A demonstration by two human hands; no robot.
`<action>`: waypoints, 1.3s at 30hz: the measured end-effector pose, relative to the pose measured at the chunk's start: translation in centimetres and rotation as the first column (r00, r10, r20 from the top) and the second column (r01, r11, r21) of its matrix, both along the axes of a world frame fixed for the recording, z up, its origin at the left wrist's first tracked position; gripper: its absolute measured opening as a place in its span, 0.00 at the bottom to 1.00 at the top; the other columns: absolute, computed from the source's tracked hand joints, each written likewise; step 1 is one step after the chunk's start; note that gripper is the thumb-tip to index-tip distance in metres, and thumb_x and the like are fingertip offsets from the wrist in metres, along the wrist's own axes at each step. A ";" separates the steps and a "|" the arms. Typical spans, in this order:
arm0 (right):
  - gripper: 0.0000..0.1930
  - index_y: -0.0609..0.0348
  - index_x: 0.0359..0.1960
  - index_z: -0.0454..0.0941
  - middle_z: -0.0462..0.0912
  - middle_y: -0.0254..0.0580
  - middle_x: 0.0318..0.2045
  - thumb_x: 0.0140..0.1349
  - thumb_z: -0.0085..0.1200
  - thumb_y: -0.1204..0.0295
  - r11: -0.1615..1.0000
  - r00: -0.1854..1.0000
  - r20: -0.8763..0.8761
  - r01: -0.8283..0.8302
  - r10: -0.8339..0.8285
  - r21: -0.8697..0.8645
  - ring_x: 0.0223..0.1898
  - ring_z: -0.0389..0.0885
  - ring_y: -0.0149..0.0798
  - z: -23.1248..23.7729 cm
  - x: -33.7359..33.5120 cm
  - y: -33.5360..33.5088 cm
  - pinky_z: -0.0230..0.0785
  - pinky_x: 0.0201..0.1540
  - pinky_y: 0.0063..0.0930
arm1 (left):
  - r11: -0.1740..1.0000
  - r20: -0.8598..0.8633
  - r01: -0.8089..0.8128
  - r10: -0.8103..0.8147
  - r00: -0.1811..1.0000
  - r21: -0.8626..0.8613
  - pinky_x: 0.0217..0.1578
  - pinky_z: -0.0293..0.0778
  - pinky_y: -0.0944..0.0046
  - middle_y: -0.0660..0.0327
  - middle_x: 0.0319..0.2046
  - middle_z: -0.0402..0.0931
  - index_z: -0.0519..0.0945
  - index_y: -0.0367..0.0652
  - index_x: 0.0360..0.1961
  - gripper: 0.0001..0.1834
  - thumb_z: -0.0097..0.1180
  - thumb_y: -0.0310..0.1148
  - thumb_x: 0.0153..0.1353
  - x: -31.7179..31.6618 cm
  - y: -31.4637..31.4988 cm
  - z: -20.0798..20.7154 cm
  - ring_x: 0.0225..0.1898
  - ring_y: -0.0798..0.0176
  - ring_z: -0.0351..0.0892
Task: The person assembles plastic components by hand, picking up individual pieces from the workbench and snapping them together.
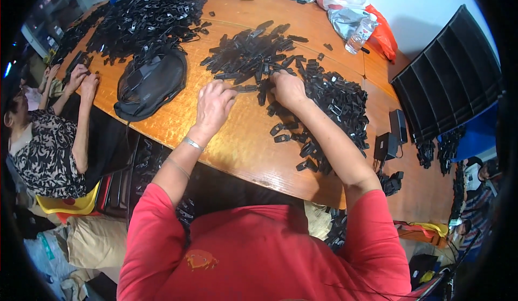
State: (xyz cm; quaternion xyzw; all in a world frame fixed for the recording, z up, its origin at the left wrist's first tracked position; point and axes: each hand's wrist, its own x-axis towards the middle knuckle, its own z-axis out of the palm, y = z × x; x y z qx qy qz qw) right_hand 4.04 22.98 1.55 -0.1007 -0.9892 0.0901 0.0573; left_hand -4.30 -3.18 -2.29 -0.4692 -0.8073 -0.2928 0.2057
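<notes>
Two black-part heaps [245,55] could mix if the left hand [213,105] or right hand [288,90], grips unclear, sweeps sideways.

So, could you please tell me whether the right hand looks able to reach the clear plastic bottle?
Probably yes, with a stretch: between the right hand and the bottle lie low black pieces and bare tabletop, with nothing tall blocking, though the hand is among those pieces.

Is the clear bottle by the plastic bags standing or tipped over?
Standing: the bottle rests bottom-down on the table, its cap uppermost.
</notes>
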 end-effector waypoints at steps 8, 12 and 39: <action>0.14 0.61 0.50 0.81 0.87 0.58 0.49 0.66 0.65 0.70 1.000 0.988 -0.153 0.005 -0.008 -0.020 0.51 0.88 0.63 1.2 1.8 -1.0 0.82 0.51 0.55 | 0.999 0.126 -0.032 0.028 0.992 0.026 0.55 0.78 0.51 0.59 0.43 0.88 0.89 0.44 0.48 0.15 0.76 0.28 0.60 1.6 -1.3 0.3 0.52 0.51 0.85; 0.14 0.61 0.47 0.81 0.87 0.58 0.43 0.68 0.65 0.65 0.980 0.935 -0.340 -0.153 0.103 -0.124 0.41 0.89 0.65 1.7 3.9 -4.4 0.82 0.46 0.56 | 0.996 0.228 0.012 -0.032 0.973 0.089 0.53 0.81 0.50 0.55 0.44 0.88 0.88 0.42 0.51 0.18 0.76 0.26 0.59 3.2 -2.6 0.6 0.50 0.47 0.85; 0.12 0.58 0.46 0.90 0.85 0.47 0.44 0.63 0.74 0.69 0.905 0.924 -0.334 -0.293 0.186 -0.309 0.41 0.89 0.57 -1.1 6.9 -12.1 0.82 0.45 0.48 | 0.999 0.285 -0.015 0.005 0.959 0.032 0.57 0.78 0.50 0.54 0.51 0.85 0.89 0.40 0.51 0.21 0.80 0.30 0.55 5.4 -8.5 0.5 0.55 0.46 0.82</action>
